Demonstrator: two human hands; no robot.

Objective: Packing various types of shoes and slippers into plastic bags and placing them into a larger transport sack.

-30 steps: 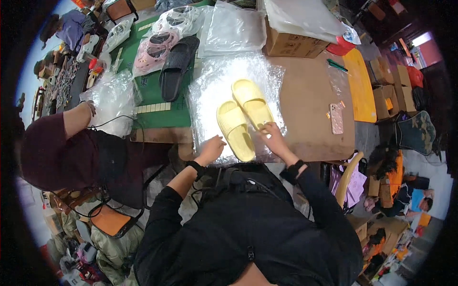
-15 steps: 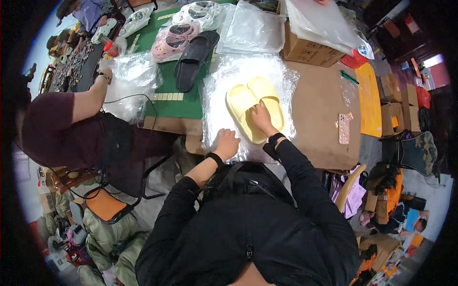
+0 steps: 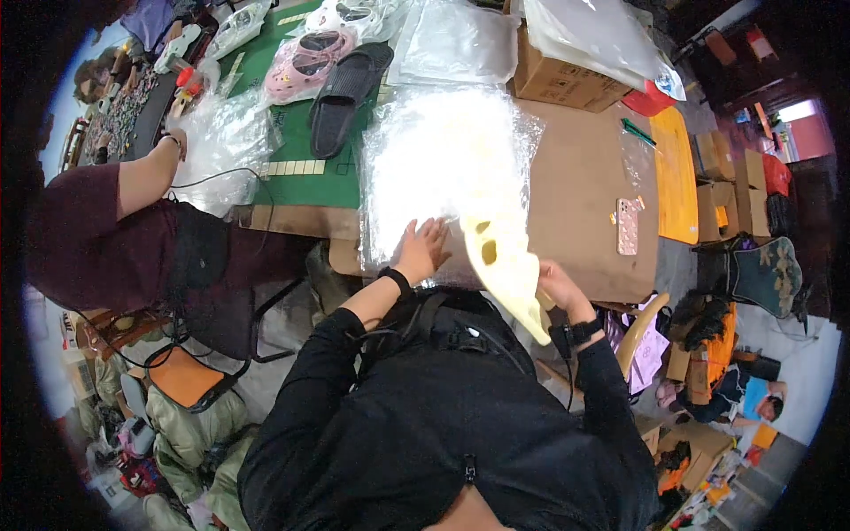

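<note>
Right grip (image 3: 552,281) is pinching the slippers (image 3: 506,270), tilted at the bags' (image 3: 416,159) near right corner; left grip (image 3: 422,248) is lying empty, spread over the bags. I'm judging the slippers light, foamy-soft, best held by the soles.

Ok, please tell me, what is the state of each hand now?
Left hand: open, over the clear plastic.
Right hand: closed, holding the tilted yellow slide sandals; fingers partly hidden.
</note>
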